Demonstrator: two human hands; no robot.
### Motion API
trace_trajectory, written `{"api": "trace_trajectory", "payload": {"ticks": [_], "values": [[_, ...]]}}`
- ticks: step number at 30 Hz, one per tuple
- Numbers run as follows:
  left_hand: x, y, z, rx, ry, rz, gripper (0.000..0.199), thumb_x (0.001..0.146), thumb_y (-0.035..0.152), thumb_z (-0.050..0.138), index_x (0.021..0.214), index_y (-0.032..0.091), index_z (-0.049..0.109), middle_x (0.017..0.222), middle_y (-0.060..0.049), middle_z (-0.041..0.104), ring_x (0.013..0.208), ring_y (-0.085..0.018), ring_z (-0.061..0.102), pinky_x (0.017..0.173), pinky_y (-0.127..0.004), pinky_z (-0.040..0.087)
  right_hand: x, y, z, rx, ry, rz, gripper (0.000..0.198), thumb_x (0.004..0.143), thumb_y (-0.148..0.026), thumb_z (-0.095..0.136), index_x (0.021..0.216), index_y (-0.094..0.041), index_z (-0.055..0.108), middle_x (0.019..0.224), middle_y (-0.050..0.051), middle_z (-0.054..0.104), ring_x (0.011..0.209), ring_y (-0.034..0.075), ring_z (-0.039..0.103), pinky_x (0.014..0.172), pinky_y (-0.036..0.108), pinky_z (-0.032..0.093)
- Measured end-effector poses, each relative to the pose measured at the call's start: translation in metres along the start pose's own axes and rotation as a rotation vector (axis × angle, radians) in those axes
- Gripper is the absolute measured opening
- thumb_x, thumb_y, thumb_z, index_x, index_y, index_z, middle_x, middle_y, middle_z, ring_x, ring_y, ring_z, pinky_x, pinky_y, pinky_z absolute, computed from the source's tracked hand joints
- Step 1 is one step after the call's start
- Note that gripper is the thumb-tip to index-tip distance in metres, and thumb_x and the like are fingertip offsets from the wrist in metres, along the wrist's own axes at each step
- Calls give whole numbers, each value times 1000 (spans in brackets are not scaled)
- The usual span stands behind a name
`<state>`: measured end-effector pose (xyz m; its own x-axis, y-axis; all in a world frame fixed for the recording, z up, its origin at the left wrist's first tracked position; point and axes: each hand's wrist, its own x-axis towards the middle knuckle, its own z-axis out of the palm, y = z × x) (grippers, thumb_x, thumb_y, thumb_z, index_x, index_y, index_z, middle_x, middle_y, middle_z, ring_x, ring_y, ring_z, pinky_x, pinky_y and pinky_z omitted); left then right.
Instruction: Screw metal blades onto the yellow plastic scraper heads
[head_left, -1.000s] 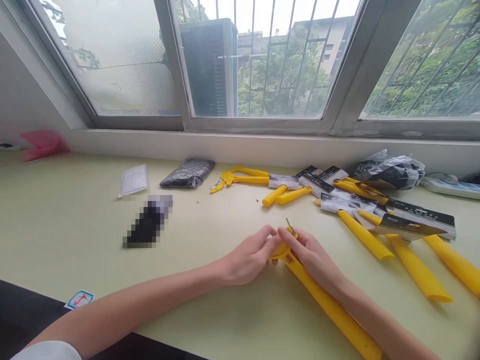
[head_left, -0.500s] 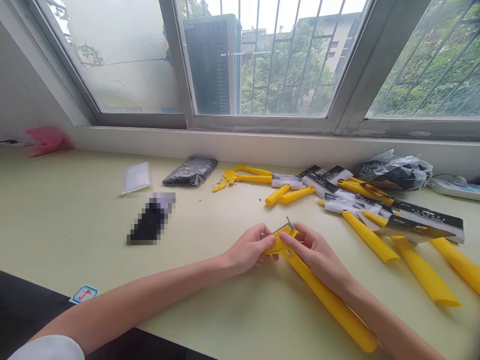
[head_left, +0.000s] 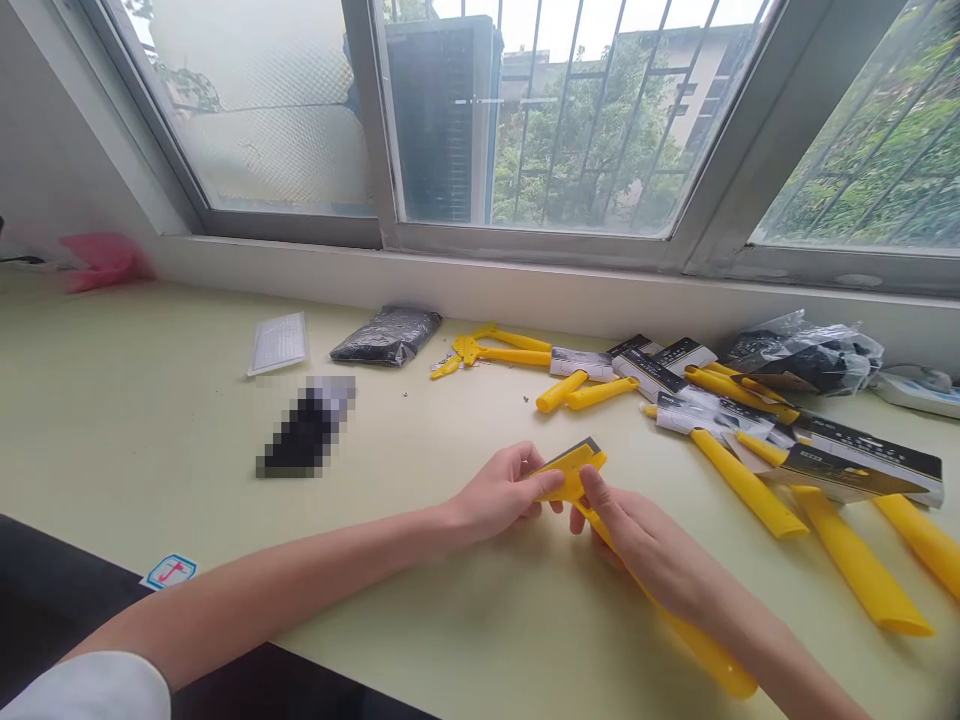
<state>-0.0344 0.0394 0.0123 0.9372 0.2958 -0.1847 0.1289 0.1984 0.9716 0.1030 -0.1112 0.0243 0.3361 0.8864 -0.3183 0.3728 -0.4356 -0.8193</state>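
Two hands of mine hold one yellow scraper (head_left: 574, 470) above the near part of the bench (head_left: 420, 630) in the head view. My left hand (head_left: 504, 500) grips the left end of its broad head, thumb on top and fingers curled beneath. My right hand (head_left: 641, 550) is wrapped around the upper handle, thumb up where handle and head meet. A grey strip (head_left: 574, 453) edges the far side of the head; the handle slants down alongside my right forearm, partly hidden by my hand. I cannot tell whether its end touches the bench.

Beyond my hands, a yellow hinged tool (head_left: 469, 350) lies near the wall under the window (head_left: 585, 130). To my right, yellow tools in card packaging (head_left: 750, 486) overlap, a clear bag (head_left: 810, 350) of dark contents behind them. A black packet (head_left: 390, 336) and a clear plastic tray (head_left: 278, 344) lie farther left.
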Motion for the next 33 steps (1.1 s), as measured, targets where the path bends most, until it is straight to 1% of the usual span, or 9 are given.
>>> {"api": "trace_trajectory", "payload": {"ticks": [3, 7, 10, 15, 20, 23, 26, 29, 33], "values": [[-1, 3, -2, 52, -48, 0, 42, 88, 58, 62, 90, 22, 40, 80, 2, 56, 53, -5, 32, 48, -21, 24, 0, -2, 3, -83, 21, -42, 63, 96, -74, 24, 80, -23, 56, 65, -2, 41, 59, 15, 35, 58, 29, 29], [-9, 12, 3, 202, -52, 44, 39, 95, 59, 48, 91, 20, 46, 85, -1, 54, 66, -10, 43, 54, -22, 32, 0, -8, 4, -159, 25, -99, 61, 96, -74, 26, 79, -25, 58, 65, 0, 48, 61, 18, 40, 62, 32, 32], [-12, 14, 6, 191, -51, 62, 38, 98, 56, 43, 88, 20, 46, 87, -2, 55, 66, -10, 40, 55, -22, 31, 0, -8, 2, -181, 31, -121, 63, 98, -72, 23, 78, -25, 59, 67, 1, 53, 63, 19, 44, 64, 32, 34], [-7, 7, 2, 139, -16, 4, 39, 94, 58, 51, 90, 19, 47, 81, 1, 50, 56, -6, 35, 49, -21, 25, 4, -9, 2, -209, 47, -105, 62, 97, -72, 26, 78, -24, 60, 68, 0, 55, 62, 18, 48, 61, 31, 36], [-4, 3, -5, 44, -24, -24, 46, 85, 60, 65, 88, 21, 41, 80, 3, 54, 49, -2, 29, 45, -20, 20, 8, -12, 5, -270, 72, -85, 63, 93, -78, 30, 76, -23, 57, 64, -2, 46, 60, 17, 44, 57, 31, 32], [-3, 2, -9, 23, -36, -31, 50, 79, 59, 71, 86, 23, 38, 79, 3, 56, 48, -3, 32, 43, -19, 23, 8, -14, 6, -307, 55, -127, 62, 96, -76, 27, 82, -24, 58, 69, -1, 51, 64, 18, 46, 61, 32, 34], [-3, 1, -11, 31, -52, -20, 52, 76, 60, 73, 86, 23, 38, 78, 4, 58, 47, -3, 34, 43, -19, 24, 8, -15, 6, -331, 63, -151, 61, 97, -73, 25, 86, -25, 59, 76, 0, 61, 73, 20, 53, 68, 34, 36], [-4, 0, -10, 69, -39, 15, 52, 77, 59, 73, 84, 22, 37, 78, 3, 61, 50, -4, 35, 45, -20, 25, 8, -17, 8, -322, 67, -168, 61, 99, -71, 22, 87, -26, 62, 80, 1, 64, 75, 21, 55, 70, 34, 37], [-6, 0, -5, 170, 13, 110, 45, 84, 57, 67, 84, 21, 40, 79, 1, 61, 59, -7, 39, 53, -21, 30, 8, -18, 10, -306, 66, -163, 65, 99, -70, 19, 78, -25, 61, 66, 0, 55, 64, 20, 50, 64, 34, 34]]}}
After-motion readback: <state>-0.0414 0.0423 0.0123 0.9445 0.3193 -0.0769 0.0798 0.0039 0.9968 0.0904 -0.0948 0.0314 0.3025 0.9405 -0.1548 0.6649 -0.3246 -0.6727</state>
